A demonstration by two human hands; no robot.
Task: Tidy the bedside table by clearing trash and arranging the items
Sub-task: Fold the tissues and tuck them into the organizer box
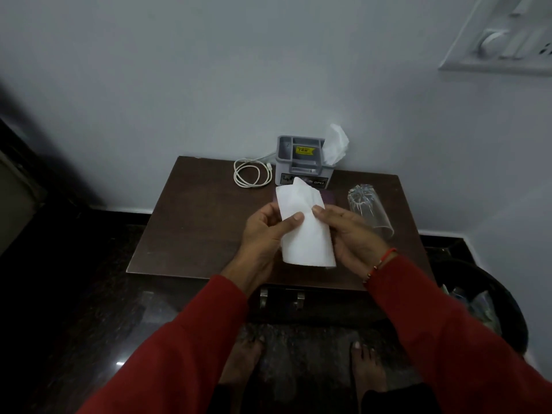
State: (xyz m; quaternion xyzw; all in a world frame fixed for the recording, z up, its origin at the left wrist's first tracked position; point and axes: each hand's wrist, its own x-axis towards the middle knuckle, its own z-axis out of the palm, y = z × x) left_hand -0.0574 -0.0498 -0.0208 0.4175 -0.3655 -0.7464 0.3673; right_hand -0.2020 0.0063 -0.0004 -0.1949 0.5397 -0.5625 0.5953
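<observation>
Above the dark wooden table [179, 234], the left hand [265, 234] and right hand [352, 234] each pinch a white tissue [304, 234] between thumb and fingers. Behind it a grey organizer [301, 162] shows a yellow sticker, unreadable, and letters "OPEL". A coiled white cable [252, 174], a clear glass [370, 207] lying sideways and a bin [507, 309] sit nearby.

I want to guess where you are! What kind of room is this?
Probably a bedroom corner. A small dark wooden bedside table stands against a plain wall, holding a coiled charging cable and a grey organiser box. A dark waste bin sits on the floor beside it.
</observation>
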